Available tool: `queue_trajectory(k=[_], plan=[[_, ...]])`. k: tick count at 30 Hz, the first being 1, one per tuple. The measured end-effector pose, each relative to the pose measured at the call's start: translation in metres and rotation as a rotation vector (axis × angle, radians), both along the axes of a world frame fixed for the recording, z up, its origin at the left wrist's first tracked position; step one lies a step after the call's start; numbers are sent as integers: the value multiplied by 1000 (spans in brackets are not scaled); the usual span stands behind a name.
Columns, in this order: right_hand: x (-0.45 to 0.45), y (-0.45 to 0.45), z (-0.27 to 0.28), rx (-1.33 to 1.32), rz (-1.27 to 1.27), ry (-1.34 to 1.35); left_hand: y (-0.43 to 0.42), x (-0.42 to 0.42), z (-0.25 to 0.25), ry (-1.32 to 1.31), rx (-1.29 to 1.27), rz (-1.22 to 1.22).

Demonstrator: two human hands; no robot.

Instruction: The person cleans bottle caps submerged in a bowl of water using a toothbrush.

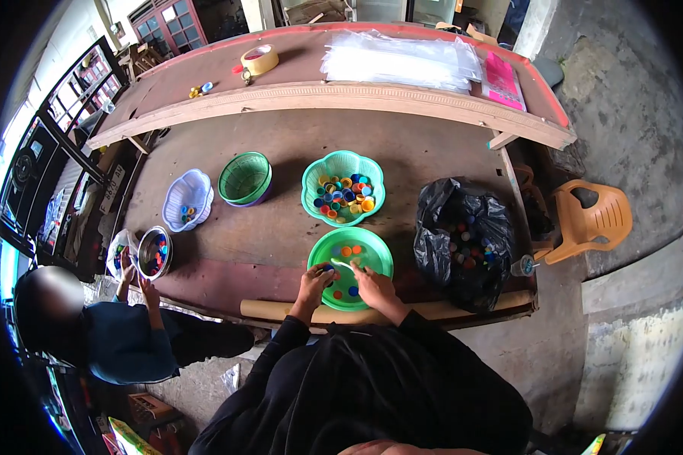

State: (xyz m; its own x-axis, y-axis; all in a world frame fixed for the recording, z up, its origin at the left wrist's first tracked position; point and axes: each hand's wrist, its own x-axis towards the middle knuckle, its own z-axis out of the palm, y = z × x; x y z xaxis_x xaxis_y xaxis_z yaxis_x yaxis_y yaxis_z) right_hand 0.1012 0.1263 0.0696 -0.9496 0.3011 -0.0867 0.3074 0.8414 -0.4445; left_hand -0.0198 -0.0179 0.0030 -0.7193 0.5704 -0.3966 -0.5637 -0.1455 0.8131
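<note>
Over the green basin [387, 254] at the table's front edge, both my hands work close together. My left hand [312, 287] is closed around a dark blue bottle cap [328, 267]. In the closed fingers of my right hand [374, 287] is a slim pale-green and white tool [341, 263], pointing toward that cap; its exact kind is too small to tell. Loose orange and blue caps lie in the basin, such as an orange cap [347, 251]. Just behind stands a turquoise scalloped basket [310, 205] with many coloured caps.
To the right sits a black plastic bag [432, 220] of caps. At left are a lilac basket [176, 189], stacked green baskets [244, 178] and a metal bowl [168, 267] beside another person's hands [140, 287]. A cardboard tube [432, 305] lies along the front; a raised shelf [303, 95] spans the back.
</note>
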Motion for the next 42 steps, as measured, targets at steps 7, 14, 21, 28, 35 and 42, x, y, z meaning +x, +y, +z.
queue_trajectory(k=[7, 14, 21, 28, 35, 42], plan=[[12, 0, 0, -56, 30, 49, 0, 6, 0, 102, -60, -133], [10, 1, -13, 6, 42, 48, -2, 10, 9, 91, -29, -68], [14, -1, -21, -121, 37, 192, -4, 14, 18, -109, 126, -88], [13, 3, -22, 109, -5, -64, -6, 15, 6, -177, 164, -90], [14, -9, 4, -84, 23, 45, -8, 13, 6, -150, 161, -75], [19, -4, -21, -49, 47, 123, 5, 13, 2, -240, 196, -134]])
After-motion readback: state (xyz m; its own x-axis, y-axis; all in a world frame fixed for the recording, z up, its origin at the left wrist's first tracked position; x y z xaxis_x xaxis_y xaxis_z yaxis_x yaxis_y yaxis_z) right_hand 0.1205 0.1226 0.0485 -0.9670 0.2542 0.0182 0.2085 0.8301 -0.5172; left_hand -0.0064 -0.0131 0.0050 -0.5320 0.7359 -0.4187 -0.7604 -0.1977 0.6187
